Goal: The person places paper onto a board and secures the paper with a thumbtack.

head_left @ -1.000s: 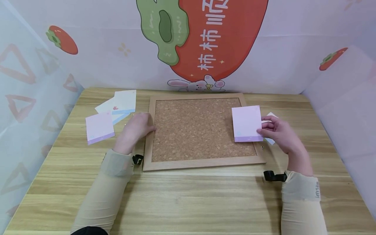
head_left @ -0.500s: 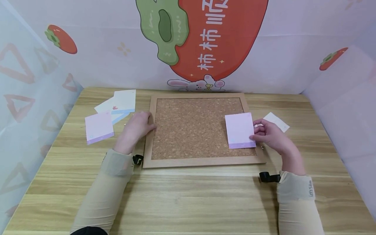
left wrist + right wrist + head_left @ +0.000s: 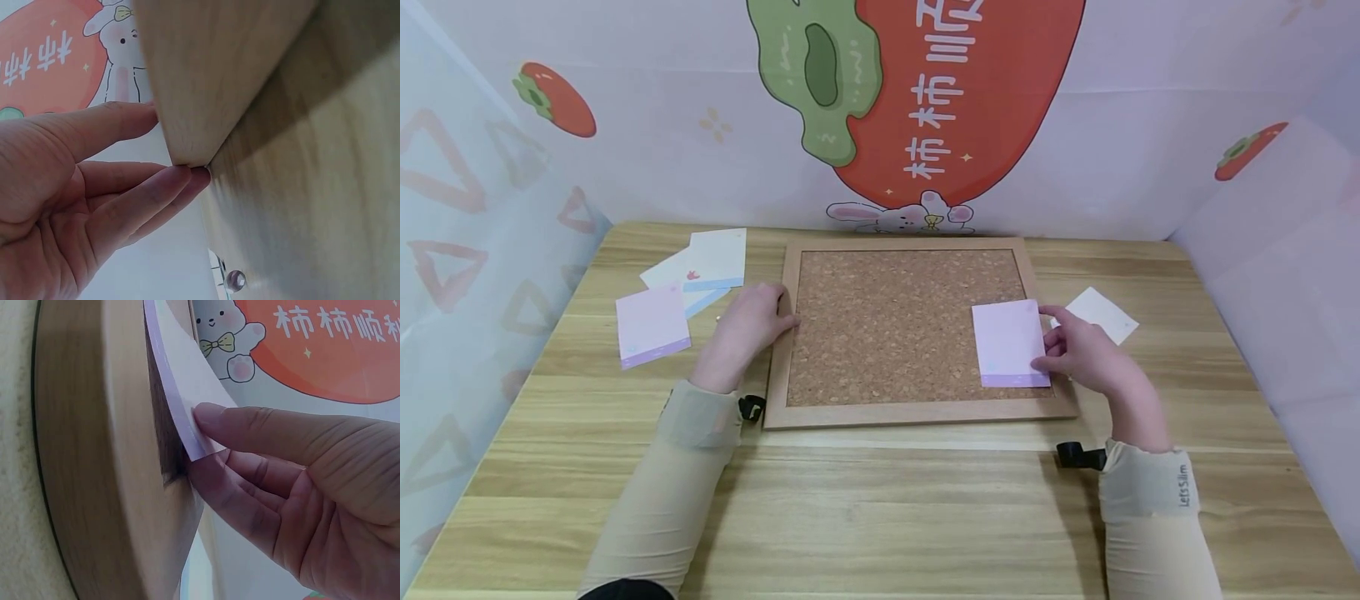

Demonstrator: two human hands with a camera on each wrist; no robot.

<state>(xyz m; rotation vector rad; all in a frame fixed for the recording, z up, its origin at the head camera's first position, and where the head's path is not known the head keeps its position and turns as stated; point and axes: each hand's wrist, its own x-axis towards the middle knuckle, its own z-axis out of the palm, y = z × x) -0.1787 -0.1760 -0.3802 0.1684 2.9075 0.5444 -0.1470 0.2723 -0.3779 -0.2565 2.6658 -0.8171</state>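
Note:
A cork board (image 3: 887,333) with a light wooden frame lies on the table. My left hand (image 3: 747,337) grips the frame's left edge; in the left wrist view the thumb (image 3: 119,122) rests on the top face and the fingers (image 3: 140,203) touch the outer side. My right hand (image 3: 1086,350) pinches a pale purple notepaper sheet (image 3: 1009,343) between thumb and fingers, over the board's right part. In the right wrist view the notepaper (image 3: 181,375) tilts above the frame, its held corner lifted. Whether its far edge touches the cork is unclear.
Left of the board lie another purple note (image 3: 652,323) and white notes with blue edges (image 3: 718,257). A white note (image 3: 1105,315) lies beyond my right hand. A small shiny round piece (image 3: 235,281) sits near my left hand. A printed backdrop (image 3: 1127,167) stands behind the table.
My right hand has moved left and toward me with the purple notepaper, lowering it over the board's lower right. More of the white note at right now shows. My left hand stays at the frame.

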